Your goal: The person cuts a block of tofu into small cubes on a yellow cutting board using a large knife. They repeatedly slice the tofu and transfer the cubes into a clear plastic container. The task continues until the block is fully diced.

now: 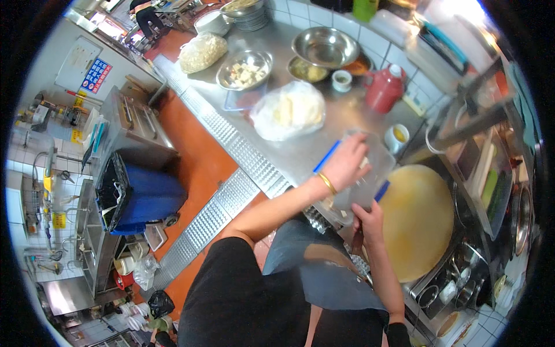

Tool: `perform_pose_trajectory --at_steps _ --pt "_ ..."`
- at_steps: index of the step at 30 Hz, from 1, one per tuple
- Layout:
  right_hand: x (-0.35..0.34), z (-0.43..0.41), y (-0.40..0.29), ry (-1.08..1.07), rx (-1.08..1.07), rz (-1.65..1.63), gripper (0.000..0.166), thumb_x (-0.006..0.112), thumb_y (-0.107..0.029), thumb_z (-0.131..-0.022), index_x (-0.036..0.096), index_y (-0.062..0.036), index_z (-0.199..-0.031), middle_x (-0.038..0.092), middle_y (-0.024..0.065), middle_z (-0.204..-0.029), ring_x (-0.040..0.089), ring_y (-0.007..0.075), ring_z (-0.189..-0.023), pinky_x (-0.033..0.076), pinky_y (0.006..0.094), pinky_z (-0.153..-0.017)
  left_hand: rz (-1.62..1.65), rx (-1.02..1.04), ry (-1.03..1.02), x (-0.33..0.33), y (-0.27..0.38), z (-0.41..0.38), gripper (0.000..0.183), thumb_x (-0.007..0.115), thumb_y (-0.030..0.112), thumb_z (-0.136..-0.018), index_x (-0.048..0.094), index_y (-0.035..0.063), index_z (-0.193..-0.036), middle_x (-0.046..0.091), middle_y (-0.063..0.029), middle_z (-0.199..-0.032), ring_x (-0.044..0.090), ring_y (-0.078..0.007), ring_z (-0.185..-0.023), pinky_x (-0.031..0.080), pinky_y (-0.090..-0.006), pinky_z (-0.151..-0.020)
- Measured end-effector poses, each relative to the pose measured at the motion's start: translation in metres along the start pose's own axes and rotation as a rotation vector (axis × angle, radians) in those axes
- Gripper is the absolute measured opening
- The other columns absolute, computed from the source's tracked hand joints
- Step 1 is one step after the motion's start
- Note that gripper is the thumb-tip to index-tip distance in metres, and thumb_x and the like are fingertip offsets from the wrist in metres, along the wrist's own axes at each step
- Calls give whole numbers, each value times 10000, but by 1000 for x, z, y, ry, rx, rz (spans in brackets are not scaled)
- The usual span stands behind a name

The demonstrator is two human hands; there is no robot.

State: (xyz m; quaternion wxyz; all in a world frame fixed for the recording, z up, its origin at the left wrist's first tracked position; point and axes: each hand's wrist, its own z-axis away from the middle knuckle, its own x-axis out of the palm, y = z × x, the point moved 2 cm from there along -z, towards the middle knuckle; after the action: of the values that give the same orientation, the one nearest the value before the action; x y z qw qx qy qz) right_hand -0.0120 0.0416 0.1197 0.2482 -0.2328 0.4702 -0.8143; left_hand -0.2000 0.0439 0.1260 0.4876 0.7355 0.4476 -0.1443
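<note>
A clear plastic box [381, 154] with blue clips stands tilted before me at the counter's near corner, holding a few pale pieces. At its near rim my right hand [368, 221] grips the box, thumb uppermost. My left hand [347, 162], a gold bangle on its wrist, reaches over the box with its fingers bent inside. Motion blur hides whether those fingers hold anything. Beyond the box lies a clear plastic bag [290, 112] of pale food. Farther back, a steel bowl [245, 71] contains pale cubes.
A large round pale-yellow surface [414, 225] lies right of the box. Behind are a red jug [384, 89], a white cup [396, 138], an empty steel bowl [325, 47] and a filled bag [203, 53]. A blue wheeled bin [151, 193] stands left on the floor. Another person [147, 18] is far back.
</note>
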Motion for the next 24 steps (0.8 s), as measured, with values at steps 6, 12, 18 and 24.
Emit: perform_pose_trajectory --at_steps 6,12,18,24 --pt "155 -123 -49 -243 -87 32 132 689 -92 -892 622 -28 -986 529 8 -571 478 107 -436 362 280 -413 -185 66 38 -159 -171 -50 285 744 158 -825 541 35 -983 557 -179 -1231 560 -380 -1130 479 -437 -969" --pt "264 -208 -78 -270 18 -7 94 680 -67 -884 619 -16 -933 540 24 -586 487 116 -438 381 285 -416 -188 -144 57 -265 -353 -83 243 721 188 -888 583 25 -1005 602 -167 -1180 587 -381 -1099 485 -427 -948" --pt "215 -181 -100 61 -134 351 140 665 -80 -880 635 7 -986 579 20 -640 538 109 -474 420 275 -434 -146 -193 13 -272 -403 -77 264 621 219 -968 658 81 -1190 660 -170 -1154 622 -381 -1070 499 -423 -905" --pt "169 -135 -98 300 -94 507 153 652 -66 -872 645 23 -997 587 7 -632 549 88 -471 438 263 -435 74 66 -284 -201 -298 -31 242 611 71 -885 645 65 -1124 660 -129 -1095 641 -337 -1023 518 -420 -892"
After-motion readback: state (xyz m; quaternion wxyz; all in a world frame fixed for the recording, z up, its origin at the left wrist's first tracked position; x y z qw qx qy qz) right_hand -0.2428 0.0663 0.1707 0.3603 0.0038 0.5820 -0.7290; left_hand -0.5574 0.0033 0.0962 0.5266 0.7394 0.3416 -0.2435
